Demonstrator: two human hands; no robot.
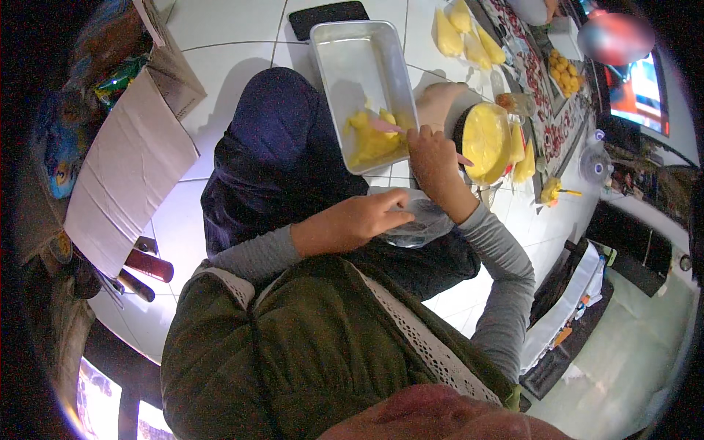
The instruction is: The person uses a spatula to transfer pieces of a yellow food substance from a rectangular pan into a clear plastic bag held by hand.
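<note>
My right hand (434,162) is closed around the handle of a pink spatula (388,126), whose blade lies in a soft yellow mixture (374,143) at the near end of a rectangular metal pan (407,99). Below the pan, my left hand (379,215) holds its thumb and fingers apart over a clear plastic bag or wrap (421,223); whether it touches the plastic is hard to tell. A round container of yellow mixture (487,143), lined with clear plastic, sits to the right of my right hand.
Filled yellow piping bags (448,34) lie on the tiles at the upper right, with more beside the round container. A black phone-like object (328,16) lies behind the pan. Cardboard (135,165) stands at left, near dark-handled tools (148,265). Yellow balls (565,72) sit farther right.
</note>
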